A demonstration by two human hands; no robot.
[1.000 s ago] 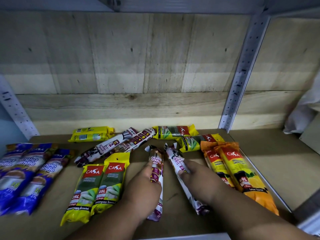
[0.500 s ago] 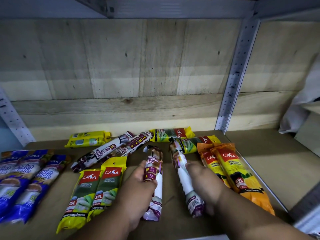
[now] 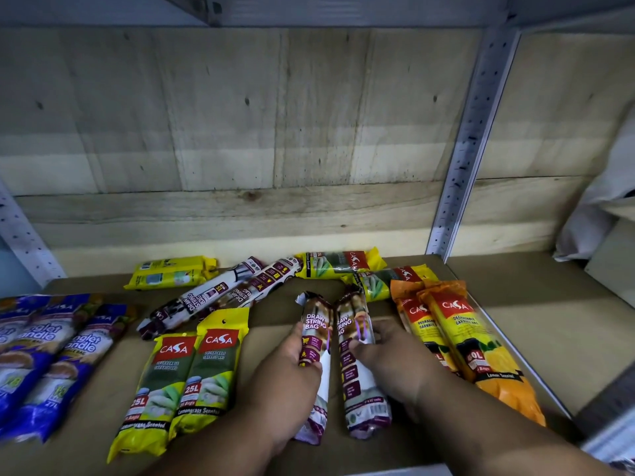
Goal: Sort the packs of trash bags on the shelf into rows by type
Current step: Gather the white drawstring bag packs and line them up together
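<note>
Although several groups already lie in order on the shelf (image 3: pixel 536 324), the sorting looks roughly half done. At the near left the blue handle-bag packs (image 3: pixel 51 359) sit side by side, the two green lemongrass packs (image 3: pixel 185 379) lie parallel just right of them, and the two orange lemon packs (image 3: pixel 457 345) form a pair at the near right. In the middle, the left hand (image 3: pixel 285 383) grips one draw-string pack (image 3: pixel 318 338) with its thumb over the label, and the right hand (image 3: pixel 395 365) holds a second draw-string pack (image 3: pixel 357 359), fingertips pressing its upper half; the two packs lie nearly parallel and close together, pointing far. Left to do, I judge: the two slanted draw-string packs (image 3: pixel 220 293) farther back, the yellow pack (image 3: pixel 171 273) at the far left, and the two green packs (image 3: pixel 357 273) lying crosswise at the far right all need to join rows. The blue packs are cut off by the left edge, so their count is uncertain; both hands cover part of the packs they hold, and dim light blurs the small print.
</note>
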